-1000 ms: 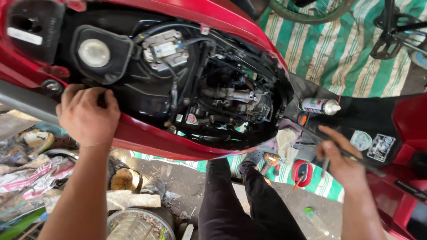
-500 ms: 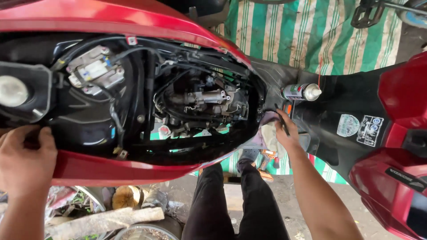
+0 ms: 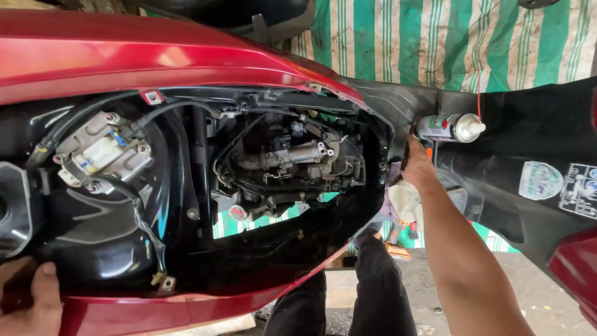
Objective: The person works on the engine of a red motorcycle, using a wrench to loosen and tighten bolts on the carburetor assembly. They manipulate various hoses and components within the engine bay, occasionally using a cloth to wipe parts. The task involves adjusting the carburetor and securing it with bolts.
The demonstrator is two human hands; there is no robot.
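From the head camera I look down on a red scooter body (image 3: 155, 59), seat off, its shell sweeping from nine o'clock across the top toward one o'clock, with a green and white striped tarp (image 3: 435, 37) spread behind it at twelve. The opened black compartment (image 3: 99, 249) fills the centre, and the engine assembly (image 3: 292, 158) sits near the middle of the frame, ringed by hoses and cables. At ten o'clock a grey metal unit (image 3: 102, 152) with bolts at its corners lies under a black hose. My left hand (image 3: 28, 298) rests at seven o'clock on the lower red edge of the bodywork, thumb up against the black liner, fingers curled over the rim and holding nothing loose. My right hand (image 3: 418, 165) reaches in at three o'clock, pressed to the front lip of the compartment just below a small spray can (image 3: 449, 127) lying on its side on the black floorboard (image 3: 535, 124); its fingers are hidden, so I cannot tell whether it grips anything. A pale rag (image 3: 407, 202) hangs just beneath that wrist.
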